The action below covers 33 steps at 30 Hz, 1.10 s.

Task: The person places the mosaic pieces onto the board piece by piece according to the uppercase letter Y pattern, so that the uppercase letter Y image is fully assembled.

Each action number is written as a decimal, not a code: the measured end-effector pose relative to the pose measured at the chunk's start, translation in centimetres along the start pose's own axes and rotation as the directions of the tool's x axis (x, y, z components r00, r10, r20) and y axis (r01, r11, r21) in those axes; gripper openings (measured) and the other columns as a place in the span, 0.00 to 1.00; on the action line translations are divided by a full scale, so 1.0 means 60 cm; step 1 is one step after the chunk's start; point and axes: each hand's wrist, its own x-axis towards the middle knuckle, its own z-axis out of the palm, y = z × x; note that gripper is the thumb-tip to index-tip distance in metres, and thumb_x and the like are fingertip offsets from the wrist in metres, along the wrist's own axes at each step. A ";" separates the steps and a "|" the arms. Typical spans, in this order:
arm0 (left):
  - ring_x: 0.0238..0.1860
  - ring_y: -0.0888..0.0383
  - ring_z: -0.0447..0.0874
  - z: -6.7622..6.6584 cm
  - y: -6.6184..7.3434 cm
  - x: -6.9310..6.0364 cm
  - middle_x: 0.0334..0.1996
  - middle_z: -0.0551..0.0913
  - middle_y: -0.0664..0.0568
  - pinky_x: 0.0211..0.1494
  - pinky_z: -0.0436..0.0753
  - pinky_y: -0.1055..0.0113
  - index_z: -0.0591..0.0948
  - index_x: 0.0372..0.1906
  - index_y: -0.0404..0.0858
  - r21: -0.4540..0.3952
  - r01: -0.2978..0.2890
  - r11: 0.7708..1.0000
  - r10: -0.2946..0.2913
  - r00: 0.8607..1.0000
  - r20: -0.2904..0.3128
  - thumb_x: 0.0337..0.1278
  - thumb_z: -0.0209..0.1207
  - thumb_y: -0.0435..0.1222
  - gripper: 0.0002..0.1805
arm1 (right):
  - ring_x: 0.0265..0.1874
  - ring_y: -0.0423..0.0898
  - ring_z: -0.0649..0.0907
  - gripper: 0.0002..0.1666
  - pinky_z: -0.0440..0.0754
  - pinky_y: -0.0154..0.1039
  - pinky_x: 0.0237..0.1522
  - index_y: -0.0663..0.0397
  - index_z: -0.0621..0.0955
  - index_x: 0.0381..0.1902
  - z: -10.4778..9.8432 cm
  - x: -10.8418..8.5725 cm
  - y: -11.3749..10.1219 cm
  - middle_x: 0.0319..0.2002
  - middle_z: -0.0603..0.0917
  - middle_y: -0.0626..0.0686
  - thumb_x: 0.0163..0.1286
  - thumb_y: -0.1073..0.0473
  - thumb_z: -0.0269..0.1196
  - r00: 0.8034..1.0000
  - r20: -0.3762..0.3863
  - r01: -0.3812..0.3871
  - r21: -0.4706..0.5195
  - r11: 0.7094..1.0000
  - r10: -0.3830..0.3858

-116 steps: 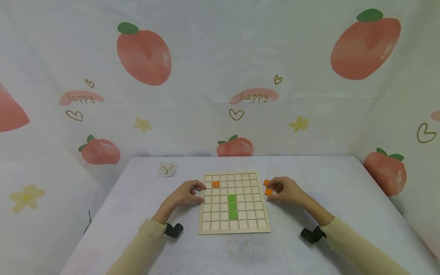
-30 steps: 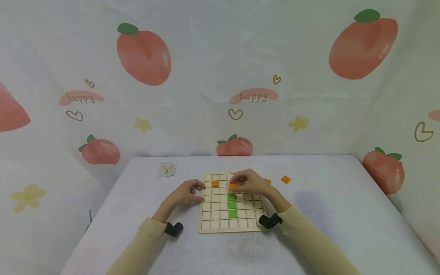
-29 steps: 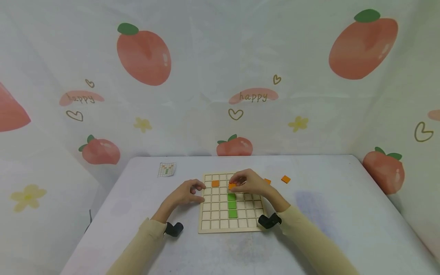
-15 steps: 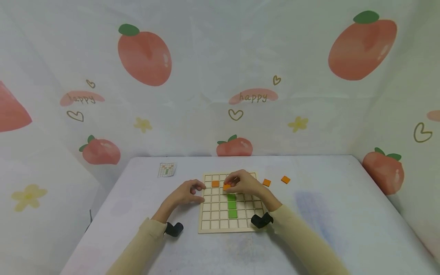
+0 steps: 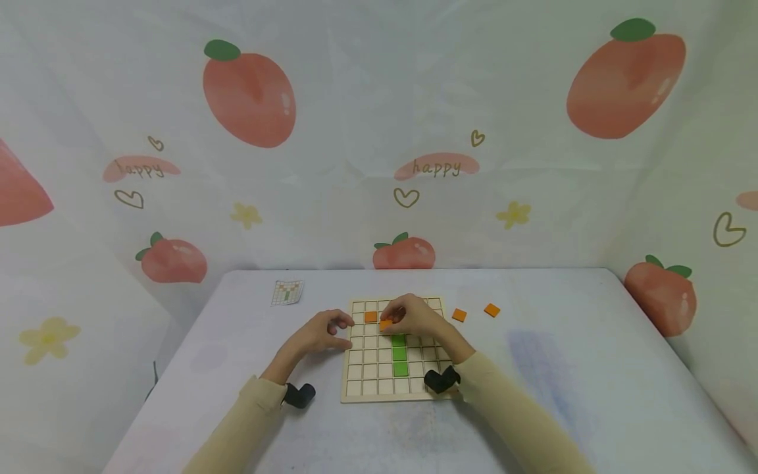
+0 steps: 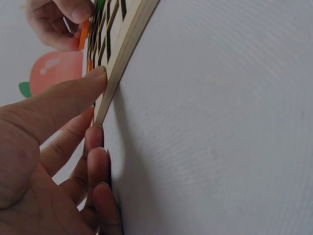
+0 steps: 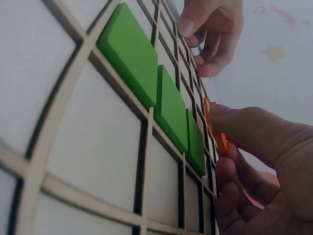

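We counted three green tiles [image 5: 399,353], four orange tiles [image 5: 370,316], right hand [image 5: 412,316] pinching one orange, left hand [image 5: 318,331] loosely spread, touching one board [image 5: 379,387].

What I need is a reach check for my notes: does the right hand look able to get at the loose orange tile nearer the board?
Probably yes: the loose tile lies uncovered beside the board. But the right hand pinches another orange tile, so it likely needs freeing first.
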 end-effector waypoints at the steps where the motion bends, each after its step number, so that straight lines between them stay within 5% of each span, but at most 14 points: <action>1: 0.38 0.54 0.70 0.000 0.000 0.000 0.40 0.78 0.53 0.43 0.71 0.60 0.84 0.49 0.38 0.002 0.000 1.000 0.000 1.000 0.000 0.47 0.77 0.31 0.22 | 0.31 0.42 0.78 0.10 0.78 0.36 0.37 0.61 0.88 0.40 0.001 0.001 0.000 0.34 0.85 0.50 0.60 0.66 0.75 1.000 0.001 -0.002 -0.007 1.000 0.002; 33: 0.39 0.54 0.71 0.000 -0.001 0.000 0.41 0.78 0.53 0.44 0.72 0.60 0.84 0.49 0.39 0.020 0.005 1.000 -0.005 1.000 0.003 0.48 0.77 0.32 0.21 | 0.32 0.42 0.78 0.11 0.78 0.38 0.38 0.60 0.88 0.39 0.011 0.009 -0.001 0.34 0.84 0.49 0.58 0.66 0.76 0.999 0.011 -0.044 -0.041 0.998 0.044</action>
